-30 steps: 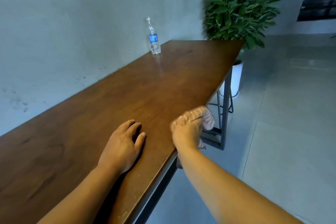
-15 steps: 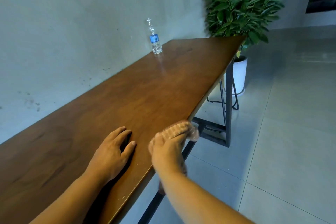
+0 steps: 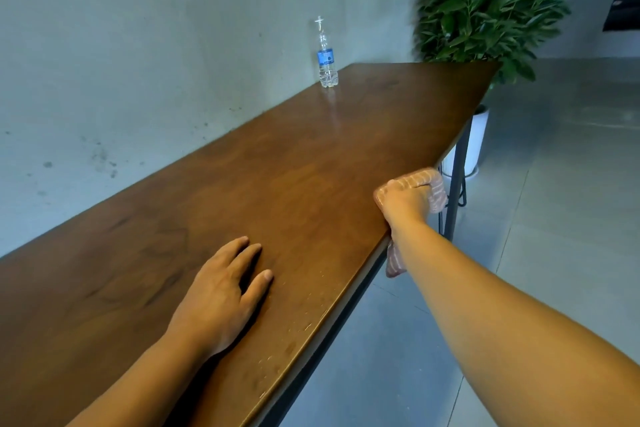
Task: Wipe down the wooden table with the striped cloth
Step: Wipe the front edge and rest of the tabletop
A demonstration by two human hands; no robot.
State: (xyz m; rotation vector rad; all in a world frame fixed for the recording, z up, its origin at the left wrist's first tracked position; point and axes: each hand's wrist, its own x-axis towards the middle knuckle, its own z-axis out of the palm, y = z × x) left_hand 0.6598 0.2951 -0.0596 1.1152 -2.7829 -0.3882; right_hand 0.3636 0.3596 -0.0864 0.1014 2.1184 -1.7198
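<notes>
A long dark wooden table (image 3: pixel 277 166) runs along the wall from near left to far right. My right hand (image 3: pixel 403 203) grips the pink striped cloth (image 3: pixel 424 180) and presses it over the table's right edge, about midway along. Part of the cloth hangs below the edge under my wrist. My left hand (image 3: pixel 221 295) lies flat on the tabletop nearer to me, fingers slightly apart, holding nothing.
A clear water bottle (image 3: pixel 325 55) with a blue label stands at the far end by the grey wall (image 3: pixel 138 45). A leafy plant (image 3: pixel 491 0) in a white pot (image 3: pixel 474 146) stands past the table's far corner. Black metal legs (image 3: pixel 457 180) and grey tiled floor (image 3: pixel 554 218) lie to the right.
My right hand has slid the cloth farther along the table's right edge, away from me. My left hand has stayed flat on the tabletop.
</notes>
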